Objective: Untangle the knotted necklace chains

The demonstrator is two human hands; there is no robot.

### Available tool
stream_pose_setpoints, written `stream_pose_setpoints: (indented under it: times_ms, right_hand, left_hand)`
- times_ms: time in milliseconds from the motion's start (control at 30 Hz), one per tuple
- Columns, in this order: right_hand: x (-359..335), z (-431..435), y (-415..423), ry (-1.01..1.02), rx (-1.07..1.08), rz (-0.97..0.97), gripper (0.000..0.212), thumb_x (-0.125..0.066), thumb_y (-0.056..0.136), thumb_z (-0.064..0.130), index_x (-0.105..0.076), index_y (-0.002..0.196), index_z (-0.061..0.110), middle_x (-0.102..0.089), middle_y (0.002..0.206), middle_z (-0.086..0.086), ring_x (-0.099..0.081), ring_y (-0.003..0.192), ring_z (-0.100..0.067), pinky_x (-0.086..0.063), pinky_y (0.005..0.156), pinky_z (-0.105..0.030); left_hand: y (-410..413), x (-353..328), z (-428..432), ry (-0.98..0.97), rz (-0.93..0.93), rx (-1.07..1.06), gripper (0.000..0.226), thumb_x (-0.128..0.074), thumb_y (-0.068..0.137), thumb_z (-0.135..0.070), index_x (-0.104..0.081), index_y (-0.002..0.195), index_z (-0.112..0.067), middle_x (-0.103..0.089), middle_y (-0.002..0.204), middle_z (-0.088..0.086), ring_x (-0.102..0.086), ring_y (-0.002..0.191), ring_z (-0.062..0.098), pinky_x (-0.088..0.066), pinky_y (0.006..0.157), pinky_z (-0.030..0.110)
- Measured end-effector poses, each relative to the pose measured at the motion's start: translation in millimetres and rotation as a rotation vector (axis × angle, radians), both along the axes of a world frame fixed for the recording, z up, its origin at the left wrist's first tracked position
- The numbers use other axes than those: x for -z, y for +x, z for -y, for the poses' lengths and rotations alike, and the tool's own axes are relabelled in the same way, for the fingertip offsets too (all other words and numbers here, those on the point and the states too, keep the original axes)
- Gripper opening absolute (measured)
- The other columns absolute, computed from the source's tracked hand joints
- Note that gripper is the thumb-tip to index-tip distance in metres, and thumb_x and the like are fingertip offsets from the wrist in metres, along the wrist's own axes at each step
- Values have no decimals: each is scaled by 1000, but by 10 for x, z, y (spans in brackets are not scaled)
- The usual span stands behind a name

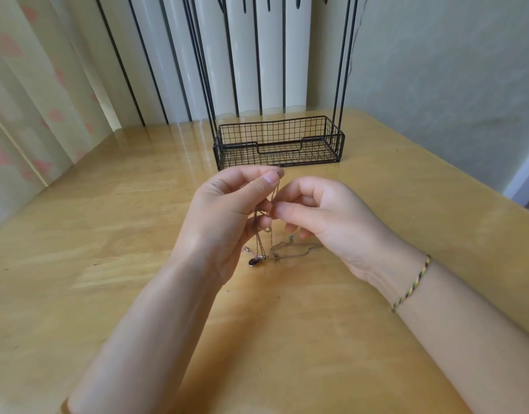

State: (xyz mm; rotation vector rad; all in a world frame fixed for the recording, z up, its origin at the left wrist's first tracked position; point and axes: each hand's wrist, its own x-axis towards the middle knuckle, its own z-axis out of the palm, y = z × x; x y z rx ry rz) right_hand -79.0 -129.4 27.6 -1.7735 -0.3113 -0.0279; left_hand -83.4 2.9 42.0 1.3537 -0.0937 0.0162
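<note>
Pinching the necklace chains (268,234) from both sides, the hands are raised over the middle of the counter (108,234). Left hand (227,216): fingers (266,182) clamped thumb-to-forefinger on the top of a strand, the highest point of the chains. Right hand (326,216): thumb and forefinger tips closed on the strands just below that, other fingers curled under. Chains hang down between the two palms, with the lower loops lying on the counter under the right hand. A dark oval pendant (253,261) is at the bottom of the strands, just beside the heel of the left hand. A braided bracelet (412,283) is on the right wrist. A black wire basket (279,143) stands near the far edge, apart from the hands, with bare wood between. Bare counter runs wide to the left edge and right edge, and toward the near edge under both forearms. A curtain (33,100) hangs past the left edge.
</note>
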Motion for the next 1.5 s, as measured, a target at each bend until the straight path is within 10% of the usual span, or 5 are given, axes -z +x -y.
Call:
stream_pose_setpoints:
  times_ms: [567, 1000, 1500]
  right_hand:
    - [-23, 40, 52, 423, 64, -78, 24, -50, 87, 1, -51, 70, 17, -66, 68, 2, -57, 68, -13, -42, 64, -26]
    - [31, -49, 47, 282, 64, 1, 20, -41, 94, -1, -44, 78, 12, -54, 71, -4, -52, 53, -13, -53, 59, -30]
    - [1, -15, 26, 149, 90, 27, 20, -49, 89, 2, -49, 74, 16, -51, 62, 5, -35, 42, -1, -26, 40, -11]
  left_hand:
    - [-14, 22, 6, 156, 59, -6, 13, -56, 94, -13, -61, 83, -17, -58, 67, -7, -49, 57, 3, -39, 47, 16]
    - [-20, 18, 12, 121, 71, 9, 16, -52, 96, -11, -56, 82, -19, -65, 78, 3, -45, 56, 6, -33, 41, 13]
    - [-18, 4, 17, 64, 19, 65, 18, -46, 98, -13, -51, 83, -20, -50, 60, -6, -42, 52, 7, -31, 39, 13]
